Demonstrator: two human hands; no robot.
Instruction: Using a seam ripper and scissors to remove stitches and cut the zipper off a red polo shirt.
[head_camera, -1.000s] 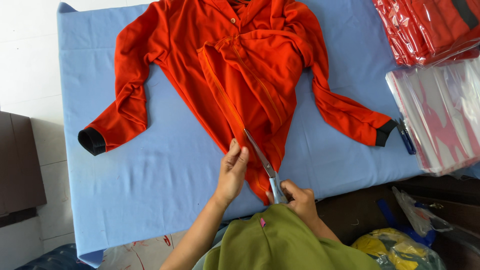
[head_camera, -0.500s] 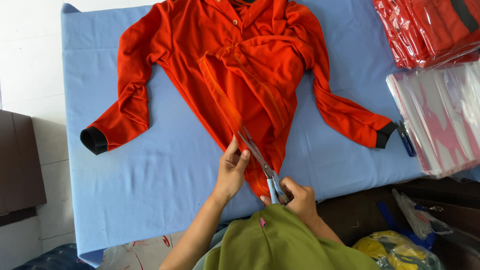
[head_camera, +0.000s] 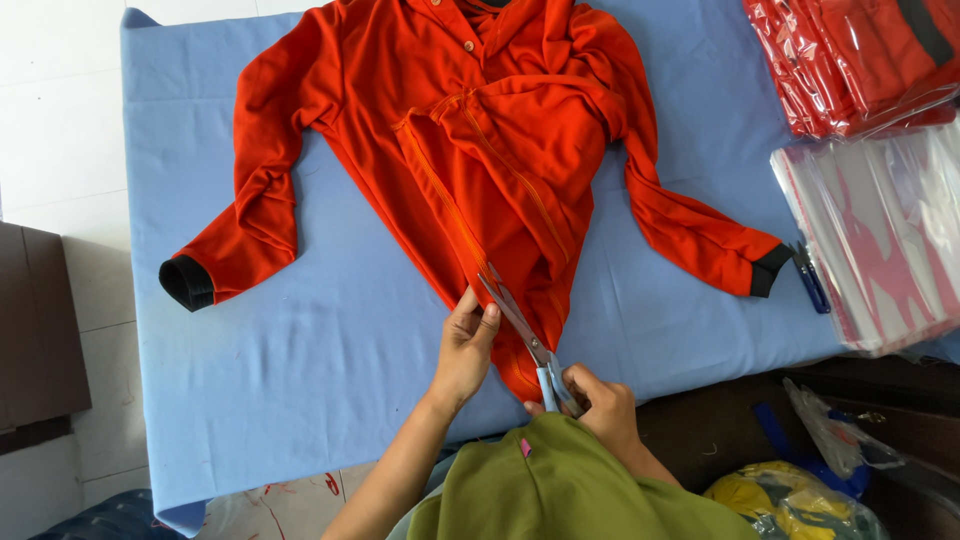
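Note:
An orange long-sleeved jacket (head_camera: 480, 150) with black cuffs lies spread on a blue-covered table (head_camera: 300, 340), its hem folded toward me. My left hand (head_camera: 466, 345) pinches the hem's edge next to the scissor blades. My right hand (head_camera: 590, 405) grips the light-blue handles of a pair of scissors (head_camera: 522, 330). The blades are parted and point up-left along the orange hem seam.
Clear plastic bags holding red garments (head_camera: 850, 60) are stacked at the top right. A pile of flat clear bags (head_camera: 880, 240) lies at the right edge, with a small blue tool (head_camera: 810, 280) beside the right cuff. Bags (head_camera: 790, 500) sit on the floor below.
The scissors have advanced slightly up along the hem seam. My left hand has shifted a little with the fabric. The jacket stays put.

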